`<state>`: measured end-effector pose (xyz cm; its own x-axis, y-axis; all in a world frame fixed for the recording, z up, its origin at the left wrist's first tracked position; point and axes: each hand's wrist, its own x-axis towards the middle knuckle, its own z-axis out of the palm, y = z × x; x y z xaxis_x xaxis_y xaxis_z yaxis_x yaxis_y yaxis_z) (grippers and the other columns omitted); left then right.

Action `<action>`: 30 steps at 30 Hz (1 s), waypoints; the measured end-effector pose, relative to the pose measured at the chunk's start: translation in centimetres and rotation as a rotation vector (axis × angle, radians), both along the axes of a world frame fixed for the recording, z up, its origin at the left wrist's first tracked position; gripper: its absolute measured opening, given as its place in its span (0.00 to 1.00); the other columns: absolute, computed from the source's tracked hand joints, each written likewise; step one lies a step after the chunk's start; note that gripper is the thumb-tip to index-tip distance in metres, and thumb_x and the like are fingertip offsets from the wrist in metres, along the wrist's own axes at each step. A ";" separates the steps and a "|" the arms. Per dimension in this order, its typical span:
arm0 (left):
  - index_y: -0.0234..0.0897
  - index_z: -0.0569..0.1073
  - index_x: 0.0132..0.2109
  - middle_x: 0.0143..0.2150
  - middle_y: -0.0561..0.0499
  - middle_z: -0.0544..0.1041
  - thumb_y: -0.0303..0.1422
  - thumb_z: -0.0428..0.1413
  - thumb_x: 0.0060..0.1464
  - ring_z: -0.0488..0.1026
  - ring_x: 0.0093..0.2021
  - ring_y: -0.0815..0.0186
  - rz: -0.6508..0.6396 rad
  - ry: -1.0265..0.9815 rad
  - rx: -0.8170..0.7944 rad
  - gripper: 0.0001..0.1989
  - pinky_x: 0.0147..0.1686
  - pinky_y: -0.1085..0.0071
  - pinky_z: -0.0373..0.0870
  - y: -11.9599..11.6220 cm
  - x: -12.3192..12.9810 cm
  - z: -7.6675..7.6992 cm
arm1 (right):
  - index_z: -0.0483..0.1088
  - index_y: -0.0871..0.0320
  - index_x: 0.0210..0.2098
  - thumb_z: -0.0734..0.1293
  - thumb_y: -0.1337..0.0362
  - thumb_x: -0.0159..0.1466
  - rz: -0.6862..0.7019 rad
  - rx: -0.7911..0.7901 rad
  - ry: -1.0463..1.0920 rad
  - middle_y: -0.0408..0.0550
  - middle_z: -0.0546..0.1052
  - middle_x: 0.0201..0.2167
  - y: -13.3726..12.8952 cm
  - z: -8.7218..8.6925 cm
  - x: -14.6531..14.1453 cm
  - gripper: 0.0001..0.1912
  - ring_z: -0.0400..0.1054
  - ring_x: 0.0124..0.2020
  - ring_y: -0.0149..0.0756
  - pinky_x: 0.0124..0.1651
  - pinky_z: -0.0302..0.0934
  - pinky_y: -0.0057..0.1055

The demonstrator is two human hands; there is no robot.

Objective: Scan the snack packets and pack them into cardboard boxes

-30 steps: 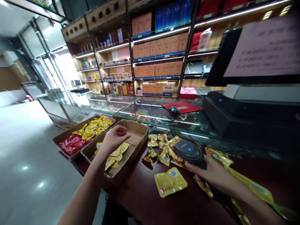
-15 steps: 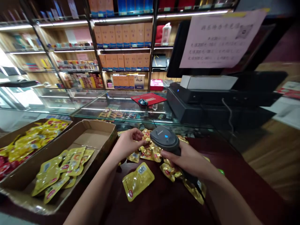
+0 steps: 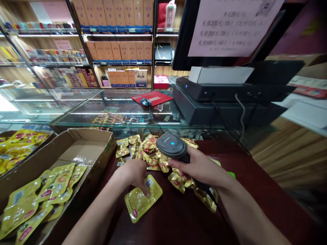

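My right hand (image 3: 196, 166) is wrapped around the handle of a dark grey barcode scanner (image 3: 171, 147), which has a small blue light on top. Below and to the left, my left hand (image 3: 135, 172) is over a flat yellow snack packet (image 3: 143, 200) on the dark red table. Its thumb points down onto the packet, apart from the curled fingers, which are partly hidden. Behind both hands lie several crumpled gold packets (image 3: 149, 144); more gold packets (image 3: 177, 180) rest under the scanner and my right wrist.
At left, an open cardboard box (image 3: 106, 146) holds several yellow packets; another box beyond it holds more. A glass counter (image 3: 114, 109) runs behind, bearing a red mouse pad (image 3: 159, 97) and a mouse (image 3: 145, 102). A black register (image 3: 201, 112) stands at right, a cable hanging beside it.
My left hand has come down from the gold pile to the flat yellow packet. My right hand still holds the scanner. The view has tilted down and shifted to the right.
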<state>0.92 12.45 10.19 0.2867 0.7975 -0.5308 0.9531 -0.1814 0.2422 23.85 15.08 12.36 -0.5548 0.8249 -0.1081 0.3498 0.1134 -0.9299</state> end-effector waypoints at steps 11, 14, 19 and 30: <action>0.39 0.77 0.46 0.41 0.47 0.81 0.41 0.57 0.56 0.76 0.39 0.60 0.175 -0.517 0.372 0.15 0.40 0.68 0.70 2.2 -3.8 -1.9 | 0.73 0.55 0.51 0.72 0.53 0.62 -0.012 0.097 -0.012 0.43 0.78 0.28 -0.2 0.5 -0.4 0.21 0.73 0.28 0.36 0.33 0.69 0.32; 0.37 0.75 0.52 0.45 0.45 0.81 0.46 0.54 0.58 0.77 0.43 0.58 0.360 -0.751 0.449 0.21 0.42 0.65 0.73 2.7 -5.2 -1.0 | 0.74 0.56 0.52 0.72 0.54 0.62 -0.018 0.143 -0.021 0.46 0.81 0.34 -0.4 0.4 -0.9 0.22 0.76 0.41 0.42 0.45 0.71 0.37; 0.36 0.73 0.60 0.48 0.44 0.81 0.45 0.60 0.54 0.79 0.43 0.58 0.455 -0.999 0.300 0.29 0.40 0.64 0.77 2.7 -4.9 -0.3 | 0.74 0.56 0.55 0.72 0.56 0.62 0.008 0.168 -0.033 0.48 0.82 0.48 -0.6 0.3 -1.4 0.23 0.73 0.53 0.45 0.58 0.66 0.41; 0.35 0.73 0.55 0.40 0.48 0.81 0.38 0.63 0.49 0.75 0.24 0.68 0.506 -0.836 0.303 0.26 0.24 0.72 0.70 2.9 -4.5 -0.9 | 0.74 0.56 0.55 0.72 0.56 0.62 0.009 0.148 -0.043 0.48 0.81 0.50 -0.6 0.1 -1.6 0.23 0.74 0.52 0.46 0.57 0.67 0.41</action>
<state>-3.59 15.30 9.27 0.0654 0.9953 -0.0715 0.4818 0.0312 0.8757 22.21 14.51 12.47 -0.5594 0.8288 -0.0095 0.3871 0.2511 -0.8872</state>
